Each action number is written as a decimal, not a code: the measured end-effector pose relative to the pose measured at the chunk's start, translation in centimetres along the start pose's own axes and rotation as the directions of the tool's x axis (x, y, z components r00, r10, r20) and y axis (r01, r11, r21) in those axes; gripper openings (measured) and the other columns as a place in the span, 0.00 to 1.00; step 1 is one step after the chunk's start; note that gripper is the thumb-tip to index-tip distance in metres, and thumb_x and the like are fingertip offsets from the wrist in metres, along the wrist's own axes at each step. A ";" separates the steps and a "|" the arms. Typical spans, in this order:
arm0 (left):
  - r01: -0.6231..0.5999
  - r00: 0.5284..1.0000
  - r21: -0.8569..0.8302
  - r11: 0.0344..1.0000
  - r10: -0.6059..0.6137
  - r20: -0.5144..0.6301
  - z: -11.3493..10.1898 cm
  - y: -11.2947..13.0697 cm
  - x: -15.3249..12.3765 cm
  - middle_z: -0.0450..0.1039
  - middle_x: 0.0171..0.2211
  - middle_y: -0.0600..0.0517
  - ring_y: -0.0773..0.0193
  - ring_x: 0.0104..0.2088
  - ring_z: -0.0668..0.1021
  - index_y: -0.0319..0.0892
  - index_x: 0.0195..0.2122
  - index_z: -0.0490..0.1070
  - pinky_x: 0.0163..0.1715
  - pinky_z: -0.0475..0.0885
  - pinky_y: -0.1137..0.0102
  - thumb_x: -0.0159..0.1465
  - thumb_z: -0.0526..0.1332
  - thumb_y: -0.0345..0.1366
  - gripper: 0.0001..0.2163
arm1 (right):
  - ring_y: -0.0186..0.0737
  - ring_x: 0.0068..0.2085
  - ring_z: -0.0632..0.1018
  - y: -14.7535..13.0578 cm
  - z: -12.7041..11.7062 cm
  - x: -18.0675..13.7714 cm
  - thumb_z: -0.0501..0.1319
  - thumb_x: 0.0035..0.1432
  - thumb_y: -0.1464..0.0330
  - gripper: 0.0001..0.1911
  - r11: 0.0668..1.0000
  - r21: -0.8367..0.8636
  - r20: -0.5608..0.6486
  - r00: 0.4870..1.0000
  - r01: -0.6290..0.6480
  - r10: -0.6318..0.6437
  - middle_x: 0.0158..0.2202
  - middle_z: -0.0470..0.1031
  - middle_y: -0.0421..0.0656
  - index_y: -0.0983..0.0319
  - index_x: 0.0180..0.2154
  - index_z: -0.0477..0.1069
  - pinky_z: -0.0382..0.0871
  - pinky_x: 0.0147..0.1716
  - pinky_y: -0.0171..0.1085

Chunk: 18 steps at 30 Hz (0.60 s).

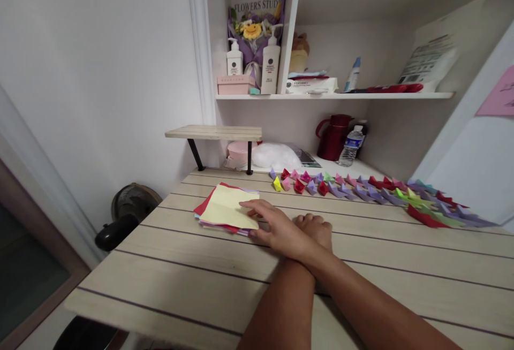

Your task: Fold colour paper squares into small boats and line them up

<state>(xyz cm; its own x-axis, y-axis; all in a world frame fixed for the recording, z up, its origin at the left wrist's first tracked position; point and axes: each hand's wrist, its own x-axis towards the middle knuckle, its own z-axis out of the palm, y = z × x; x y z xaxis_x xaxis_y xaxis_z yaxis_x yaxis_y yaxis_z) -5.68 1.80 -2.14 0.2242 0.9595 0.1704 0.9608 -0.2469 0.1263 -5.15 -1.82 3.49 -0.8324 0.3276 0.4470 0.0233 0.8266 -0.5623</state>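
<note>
My forearms cross over the wooden tabletop, the right one above the left. My right hand (271,226) reaches to the left, its fingertips on the right side of a pale yellow paper sheet (227,205). Its thumb is apart from the fingers, by the near right corner. That sheet tops a loose stack of coloured paper with red (204,203) and purple edges showing. Just right of it, my left hand (316,229) rests on the table with its fingers curled under; the palm side is hidden. Rows of small folded paper boats (341,190) stand farther back.
A small raised wooden shelf (212,132) stands at the table's back left. Behind are a dark red jug (333,138), a water bottle (352,145) and a white plastic bag (276,155). A fan (134,203) is beyond the left edge of the table (168,280).
</note>
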 end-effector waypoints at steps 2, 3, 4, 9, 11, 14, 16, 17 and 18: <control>-0.003 1.000 0.000 1.000 0.003 -0.002 0.0 0.0 0.0 0.71 0.52 0.47 0.58 0.48 0.75 0.43 0.51 0.69 0.48 0.73 0.56 0.66 0.59 0.41 0.14 | 0.45 0.59 0.69 0.1 0.0 0.1 0.66 0.54 0.73 0.33 1.000 0.018 0.003 1.000 0.007 -0.007 0.60 0.66 0.47 0.55 0.61 0.62 0.59 0.60 0.46; -0.001 1.000 0.000 1.000 0.001 -0.003 0.0 0.1 0.0 0.71 0.53 0.47 0.58 0.49 0.75 0.43 0.51 0.69 0.48 0.73 0.56 0.66 0.59 0.41 0.14 | 0.45 0.60 0.68 0.2 0.0 0.1 0.67 0.53 0.72 0.34 1.000 0.023 -0.001 1.000 0.014 -0.014 0.60 0.66 0.47 0.55 0.60 0.62 0.59 0.61 0.46; 0.002 1.000 0.002 1.000 -0.002 -0.006 0.0 0.1 0.0 0.70 0.53 0.47 0.58 0.49 0.75 0.43 0.51 0.69 0.48 0.73 0.56 0.66 0.59 0.41 0.14 | 0.46 0.60 0.67 0.2 0.1 0.1 0.69 0.52 0.70 0.34 0.999 0.025 -0.009 1.000 0.021 -0.021 0.60 0.65 0.48 0.56 0.60 0.63 0.58 0.61 0.46; 0.012 1.000 0.004 1.000 -0.012 -0.024 0.2 0.2 -0.1 0.70 0.53 0.46 0.58 0.49 0.75 0.43 0.51 0.69 0.49 0.73 0.55 0.66 0.59 0.41 0.14 | 0.50 0.63 0.63 0.3 0.2 0.2 0.72 0.49 0.64 0.37 1.000 -0.021 -0.039 0.999 0.004 -0.005 0.62 0.63 0.48 0.54 0.59 0.64 0.55 0.61 0.50; 0.011 1.000 0.003 1.000 -0.011 -0.025 0.2 0.2 -0.1 0.70 0.53 0.47 0.58 0.49 0.75 0.43 0.51 0.69 0.48 0.73 0.55 0.66 0.59 0.41 0.14 | 0.50 0.63 0.63 0.4 0.1 0.2 0.70 0.51 0.64 0.34 0.999 -0.041 -0.042 0.999 -0.006 0.004 0.61 0.64 0.48 0.54 0.59 0.64 0.54 0.61 0.51; 0.013 1.000 0.004 1.000 -0.013 -0.018 0.3 0.2 0.0 0.70 0.53 0.47 0.58 0.49 0.75 0.43 0.51 0.69 0.48 0.73 0.56 0.66 0.59 0.41 0.14 | 0.49 0.61 0.66 0.4 0.1 0.1 0.65 0.57 0.66 0.29 1.000 -0.027 -0.047 0.999 -0.002 0.001 0.60 0.67 0.47 0.55 0.59 0.64 0.57 0.60 0.50; 0.016 1.000 0.004 1.000 -0.016 -0.010 0.3 0.2 0.1 0.71 0.53 0.47 0.58 0.49 0.75 0.43 0.51 0.69 0.48 0.73 0.56 0.66 0.59 0.41 0.14 | 0.48 0.59 0.68 0.2 0.0 0.0 0.62 0.58 0.69 0.27 1.000 -0.005 -0.053 0.999 -0.003 0.003 0.58 0.69 0.47 0.56 0.59 0.65 0.59 0.59 0.49; 0.018 1.000 0.005 1.000 -0.018 -0.006 0.3 0.2 0.1 0.71 0.52 0.47 0.58 0.48 0.75 0.43 0.51 0.69 0.48 0.73 0.56 0.66 0.59 0.41 0.14 | 0.48 0.58 0.70 0.2 0.0 -0.1 0.61 0.58 0.69 0.26 1.000 0.005 -0.056 0.998 -0.008 0.008 0.57 0.71 0.46 0.57 0.58 0.65 0.60 0.59 0.48; 0.018 1.000 0.005 1.000 -0.018 -0.003 0.3 0.2 0.1 0.71 0.52 0.47 0.58 0.48 0.75 0.43 0.51 0.69 0.48 0.73 0.56 0.66 0.59 0.41 0.14 | 0.47 0.57 0.71 0.1 0.0 -0.1 0.61 0.59 0.69 0.25 1.000 0.013 -0.059 0.998 -0.015 0.016 0.56 0.72 0.46 0.57 0.58 0.66 0.61 0.58 0.47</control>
<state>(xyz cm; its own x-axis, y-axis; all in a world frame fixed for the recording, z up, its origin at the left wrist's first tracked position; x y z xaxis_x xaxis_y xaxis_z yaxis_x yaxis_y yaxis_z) -5.45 1.87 -2.37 0.2063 0.9634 0.1712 0.9654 -0.2289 0.1247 -5.09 -1.78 3.41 -0.7979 0.3672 0.4780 0.0291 0.8155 -0.5780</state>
